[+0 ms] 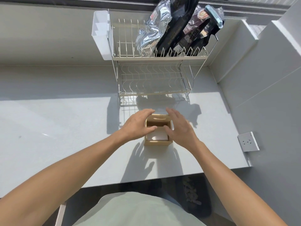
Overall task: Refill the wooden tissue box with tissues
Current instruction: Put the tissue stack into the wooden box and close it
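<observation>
- The wooden tissue box (157, 141) stands open-topped on the grey countertop (65, 128), near its front edge, below the dish rack.
- A white tissue stack (158, 136) lies inside; a slotted wooden panel (158, 118), probably the lid, stands at the far side.
- Judged step: seating the stack. Next move calls for pressing it flat, then closing the lid.
- Left hand (138, 124): fingers loosely spread, thumb reaching over the opening, gripping nothing.
- Right hand (179, 126): fingers loosely spread beside the box, holding nothing.
- Box: light, smooth wood, square-cornered.
- Behind: a two-tier wire dish rack (154, 79) carrying glossy foil bags (175, 28).
</observation>
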